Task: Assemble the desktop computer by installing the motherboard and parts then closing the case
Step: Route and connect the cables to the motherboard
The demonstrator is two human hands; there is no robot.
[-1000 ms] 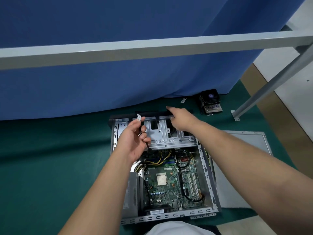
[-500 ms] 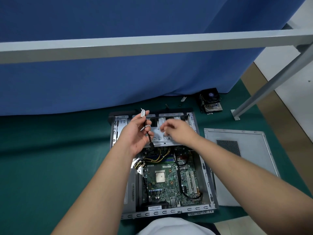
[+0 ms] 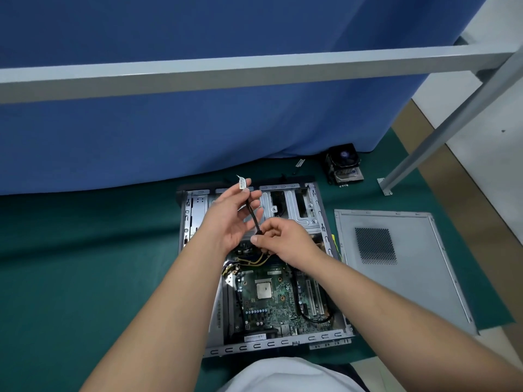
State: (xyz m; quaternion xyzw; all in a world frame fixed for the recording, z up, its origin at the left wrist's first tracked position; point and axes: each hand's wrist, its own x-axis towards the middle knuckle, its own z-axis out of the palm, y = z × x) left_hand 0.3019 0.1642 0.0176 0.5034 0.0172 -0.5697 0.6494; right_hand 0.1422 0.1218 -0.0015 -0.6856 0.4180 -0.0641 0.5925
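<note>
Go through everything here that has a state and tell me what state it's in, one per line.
Case: open, lying flat on the mat.
Side panel: off, flat to the right of the case.
Motherboard: seated in the case.
CPU socket: bare, no cooler on it.
Cooler: out of the case, on the mat.
Cable: held above the case.
Left hand: holds the cable's upper part.
Right hand: pinches its lower end.

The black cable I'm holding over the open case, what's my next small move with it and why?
Probably lower the black cable toward the motherboard and look for its connector. Your left hand holds its tagged upper end, your right hand pinches it lower down, and it hangs above the case, apparently not plugged in at the held end.
</note>
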